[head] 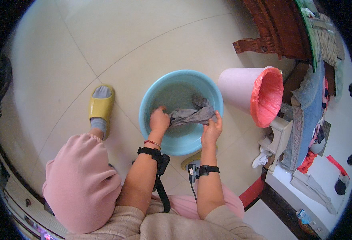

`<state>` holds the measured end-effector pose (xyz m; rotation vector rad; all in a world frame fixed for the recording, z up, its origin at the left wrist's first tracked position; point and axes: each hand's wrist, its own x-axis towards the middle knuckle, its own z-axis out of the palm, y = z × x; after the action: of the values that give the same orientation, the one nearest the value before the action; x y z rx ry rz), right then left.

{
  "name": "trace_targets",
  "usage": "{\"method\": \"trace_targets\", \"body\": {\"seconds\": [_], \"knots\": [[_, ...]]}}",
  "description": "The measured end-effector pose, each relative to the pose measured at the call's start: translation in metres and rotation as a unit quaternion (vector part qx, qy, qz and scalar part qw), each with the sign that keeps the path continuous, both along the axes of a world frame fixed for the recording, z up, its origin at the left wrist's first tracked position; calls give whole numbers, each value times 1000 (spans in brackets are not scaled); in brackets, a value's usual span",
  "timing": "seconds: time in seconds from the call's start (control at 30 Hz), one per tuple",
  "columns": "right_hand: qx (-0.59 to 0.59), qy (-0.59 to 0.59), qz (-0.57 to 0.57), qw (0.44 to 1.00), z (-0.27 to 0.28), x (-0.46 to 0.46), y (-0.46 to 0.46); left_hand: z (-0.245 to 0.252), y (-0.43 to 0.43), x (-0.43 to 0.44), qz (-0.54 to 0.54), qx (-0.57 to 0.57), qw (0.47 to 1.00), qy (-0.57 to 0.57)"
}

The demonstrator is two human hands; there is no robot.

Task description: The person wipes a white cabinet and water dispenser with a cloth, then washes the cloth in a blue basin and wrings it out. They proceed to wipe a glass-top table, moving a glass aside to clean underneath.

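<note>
A light blue plastic basin holding cloudy water stands on the floor before me. Over the water, a twisted wet grey cloth stretches between my two hands. My left hand is closed on its left end. At its right end, near the basin's right wall, my right hand grips the fabric between thumb and fingers. Part of the cloth hangs toward the water behind the twisted stretch. A beaded bracelet circles my left wrist, and both forearms wear black straps.
Close to the basin's right side is a pale pink waste bin with a red liner. A carved wooden furniture leg is at the upper right, a small stool at the right. My left foot in a yellow slipper rests left of the basin.
</note>
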<state>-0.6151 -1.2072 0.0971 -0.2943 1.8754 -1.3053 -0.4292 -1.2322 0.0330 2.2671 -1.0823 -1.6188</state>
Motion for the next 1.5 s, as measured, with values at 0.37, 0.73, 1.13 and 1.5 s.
{"method": "trace_targets", "body": {"seconds": [0.37,0.73,1.13,1.5], "knots": [[38,-7,142,989,-15,17,6,25,6,-24,-159,-125,968,147],[165,106,261,945,-28,15,12,29,-12,-11,54,119,850,510],[3,44,-22,999,39,19,-5,65,-52,20,56,85,790,605],[162,291,133,934,25,2,-5,49,-47,25,-35,10,878,478]]}}
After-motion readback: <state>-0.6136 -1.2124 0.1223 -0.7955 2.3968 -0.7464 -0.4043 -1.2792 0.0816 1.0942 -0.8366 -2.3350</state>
